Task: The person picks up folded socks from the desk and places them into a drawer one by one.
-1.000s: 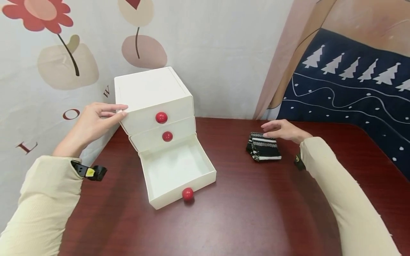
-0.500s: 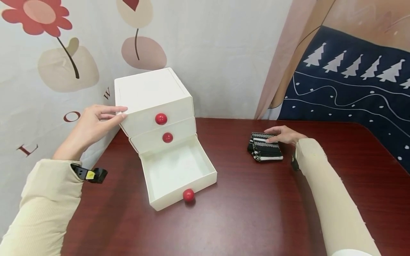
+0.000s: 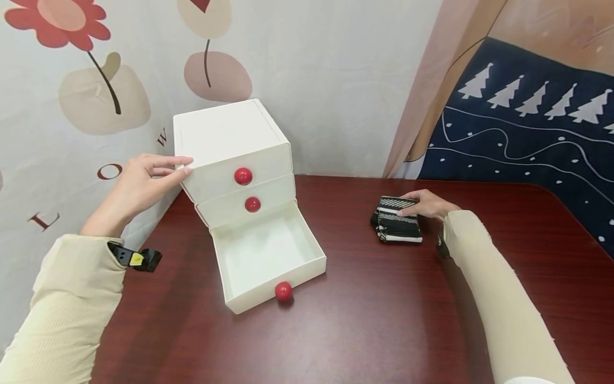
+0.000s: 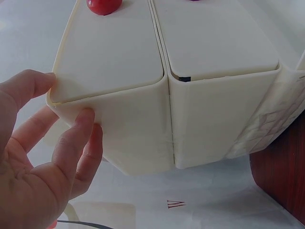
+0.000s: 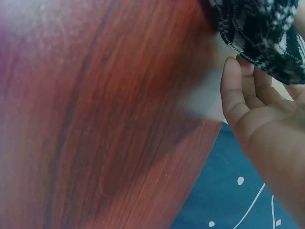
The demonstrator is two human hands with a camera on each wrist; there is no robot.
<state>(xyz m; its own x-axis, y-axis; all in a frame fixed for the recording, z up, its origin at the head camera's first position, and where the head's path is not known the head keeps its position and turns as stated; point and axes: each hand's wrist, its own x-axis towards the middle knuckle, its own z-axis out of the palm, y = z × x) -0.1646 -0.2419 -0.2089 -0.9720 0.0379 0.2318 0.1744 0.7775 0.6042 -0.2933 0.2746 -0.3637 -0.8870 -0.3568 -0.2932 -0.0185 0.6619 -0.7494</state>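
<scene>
A white drawer box (image 3: pixel 230 130) with red knobs stands at the left in the head view, its bottom drawer (image 3: pixel 264 256) pulled out and bare inside. My left hand (image 3: pixel 144 178) holds the upper front corner of the box. In the left wrist view the thumb lies at the front edge and the fingertips (image 4: pixel 86 119) press the side. On the table, a folded black-and-white striped knit cloth (image 3: pixel 398 221) lies to the right of the box. My right hand (image 3: pixel 428 204) pinches its far right edge, thumb on top. The right wrist view shows fingers (image 5: pixel 232 81) under the patterned cloth (image 5: pixel 262 33).
The dark red wooden table (image 3: pixel 355 309) carries both things. Behind it hangs a pale curtain (image 3: pixel 336 80) printed with flowers, and at the right a navy cloth (image 3: pixel 518 122) with white trees. The open drawer juts forward with its red knob (image 3: pixel 283 291) over the table.
My right hand has come down and forward onto the cloth and taken its edge, and the cloth has bunched slightly. The left hand stays on the box corner.
</scene>
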